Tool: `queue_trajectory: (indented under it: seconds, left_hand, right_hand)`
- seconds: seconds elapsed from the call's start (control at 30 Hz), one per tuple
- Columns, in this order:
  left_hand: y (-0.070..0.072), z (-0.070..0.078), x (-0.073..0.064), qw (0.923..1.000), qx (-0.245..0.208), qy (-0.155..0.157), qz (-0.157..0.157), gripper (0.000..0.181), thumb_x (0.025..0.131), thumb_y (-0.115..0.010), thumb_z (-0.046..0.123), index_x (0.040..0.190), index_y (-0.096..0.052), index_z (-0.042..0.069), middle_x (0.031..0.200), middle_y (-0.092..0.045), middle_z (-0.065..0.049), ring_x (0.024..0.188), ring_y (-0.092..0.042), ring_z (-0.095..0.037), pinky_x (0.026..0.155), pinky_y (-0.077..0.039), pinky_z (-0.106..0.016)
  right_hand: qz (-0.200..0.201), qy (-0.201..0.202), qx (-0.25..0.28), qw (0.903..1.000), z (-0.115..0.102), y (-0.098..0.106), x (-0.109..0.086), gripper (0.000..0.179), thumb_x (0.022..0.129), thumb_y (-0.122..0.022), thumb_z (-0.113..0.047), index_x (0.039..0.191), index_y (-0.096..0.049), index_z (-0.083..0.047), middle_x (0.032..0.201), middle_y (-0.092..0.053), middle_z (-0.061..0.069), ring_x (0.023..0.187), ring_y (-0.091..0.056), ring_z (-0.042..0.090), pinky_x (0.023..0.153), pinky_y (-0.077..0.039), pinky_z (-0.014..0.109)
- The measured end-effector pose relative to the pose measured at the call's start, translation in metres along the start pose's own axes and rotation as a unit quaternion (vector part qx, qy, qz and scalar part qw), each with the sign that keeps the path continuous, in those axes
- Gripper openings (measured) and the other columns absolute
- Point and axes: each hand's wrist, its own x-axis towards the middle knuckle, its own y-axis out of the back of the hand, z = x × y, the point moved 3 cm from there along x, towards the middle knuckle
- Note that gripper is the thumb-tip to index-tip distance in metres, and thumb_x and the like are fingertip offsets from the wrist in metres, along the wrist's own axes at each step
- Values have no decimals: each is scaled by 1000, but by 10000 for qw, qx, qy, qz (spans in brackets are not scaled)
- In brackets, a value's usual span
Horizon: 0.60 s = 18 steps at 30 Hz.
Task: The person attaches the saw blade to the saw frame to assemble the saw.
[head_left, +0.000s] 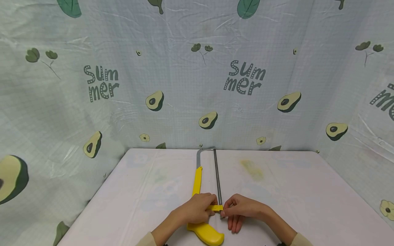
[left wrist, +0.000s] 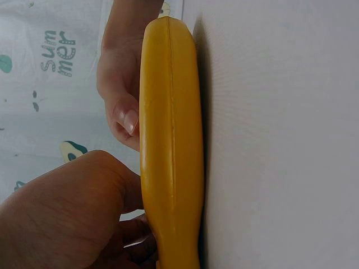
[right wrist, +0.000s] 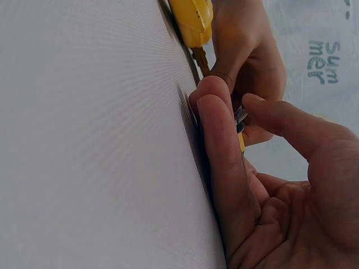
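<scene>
A hacksaw (head_left: 197,181) lies on the table with its yellow handle (head_left: 207,234) toward me and its grey bow at the far end. Its dark blade (head_left: 217,177) runs along the right side to a yellow bracket (head_left: 217,208). My left hand (head_left: 198,207) grips the frame just above the handle, fingertips beside the bracket. At the blade's near end, my right hand (head_left: 243,207) pinches the small metal fitting (right wrist: 240,116) between thumb and forefinger, other fingers extended downward. The left wrist view shows mostly the handle (left wrist: 173,129), which hides part of both hands.
A pale cloth-covered table (head_left: 286,191) surrounds the saw, with a yellowish stain (head_left: 252,169) at the back right. Behind and at both sides hangs a printed curtain (head_left: 178,71) with avocados and lettering, meeting the table's far edge.
</scene>
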Motion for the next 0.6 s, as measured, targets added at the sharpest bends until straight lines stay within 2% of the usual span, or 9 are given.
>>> queue_trajectory:
  seconds: [0.6]
  left_hand:
    - [0,0,1,10000,8,-8,-1,12,97,-71,20,104,-62,22,91,-57,14,81,-50,-2,80,-46,-19]
  right_hand:
    - [-25,-25,2,10000,3,3,2,24,100,-65,-24,100,-67,0,71,-73,3,57,-71,8,55,-57,24]
